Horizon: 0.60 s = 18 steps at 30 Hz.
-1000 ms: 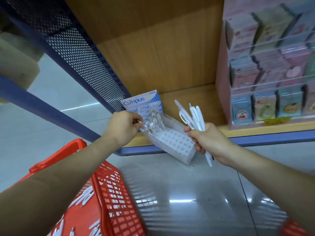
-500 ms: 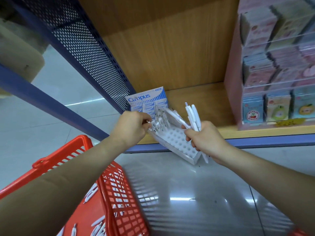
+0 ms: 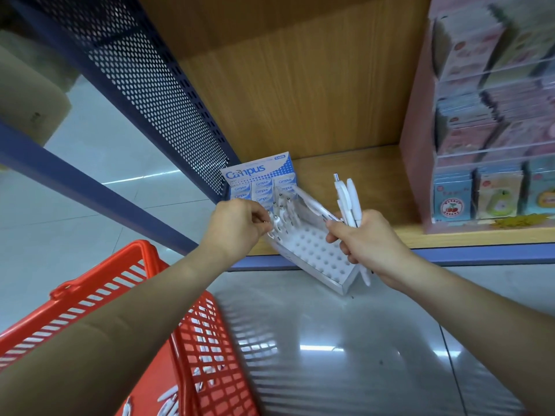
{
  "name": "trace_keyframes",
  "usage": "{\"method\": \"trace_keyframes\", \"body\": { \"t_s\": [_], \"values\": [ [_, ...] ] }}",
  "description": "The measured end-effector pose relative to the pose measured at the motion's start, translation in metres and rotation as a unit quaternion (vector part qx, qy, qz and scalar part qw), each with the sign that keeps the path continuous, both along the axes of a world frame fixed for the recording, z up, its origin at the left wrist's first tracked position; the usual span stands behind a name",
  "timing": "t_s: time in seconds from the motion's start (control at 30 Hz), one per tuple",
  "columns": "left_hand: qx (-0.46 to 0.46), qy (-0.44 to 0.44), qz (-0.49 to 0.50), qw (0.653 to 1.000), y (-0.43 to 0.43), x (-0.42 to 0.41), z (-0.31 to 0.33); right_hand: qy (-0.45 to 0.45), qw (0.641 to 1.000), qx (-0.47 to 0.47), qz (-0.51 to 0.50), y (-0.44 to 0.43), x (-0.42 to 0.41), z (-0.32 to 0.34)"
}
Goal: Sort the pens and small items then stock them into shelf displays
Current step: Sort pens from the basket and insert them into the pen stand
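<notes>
Wooden shelf [image 3: 369, 175], bottom bay: white pen tray [image 3: 318, 255] overhangs its front edge.
At the tray's back-left corner our left hand [image 3: 237, 226] pinches one upright pen [image 3: 274, 224]. Empty holes lie right of it. At the tray's right edge our right hand [image 3: 368, 240] is clamped on a pen bundle [image 3: 350, 202], axes upright, nearer those holes.

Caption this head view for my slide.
Left hand pinches a white pen in the white perforated holder; right hand grips spare white pens.
</notes>
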<state>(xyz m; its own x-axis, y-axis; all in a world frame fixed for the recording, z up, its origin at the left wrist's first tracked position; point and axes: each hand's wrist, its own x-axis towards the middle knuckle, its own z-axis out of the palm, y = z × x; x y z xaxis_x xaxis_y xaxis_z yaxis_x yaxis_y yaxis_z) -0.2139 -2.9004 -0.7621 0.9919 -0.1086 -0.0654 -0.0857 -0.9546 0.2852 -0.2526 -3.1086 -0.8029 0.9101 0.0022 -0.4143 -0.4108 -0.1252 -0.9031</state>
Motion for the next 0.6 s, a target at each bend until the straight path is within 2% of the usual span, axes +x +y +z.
{"method": "trace_keyframes", "body": {
  "t_s": [0.4, 0.47, 0.53, 0.6],
  "values": [
    [0.044, 0.048, 0.035, 0.997, -0.014, 0.008, 0.005, -0.017, 1.000, 0.019, 0.010, -0.003, 0.002, 0.005],
    [0.015, 0.036, 0.039, 0.998, -0.016, 0.008, 0.013, -0.009, 0.999, 0.047, 0.019, -0.005, 0.004, 0.009],
    [-0.077, -0.016, 0.039, 0.996, -0.020, 0.011, 0.022, 0.004, 0.997, 0.065, 0.036, -0.007, 0.006, 0.013],
    [-0.120, -0.072, -0.036, 0.989, -0.028, 0.009, 0.033, 0.007, 0.996, 0.060, 0.063, -0.007, 0.007, 0.018]
  ]
}}
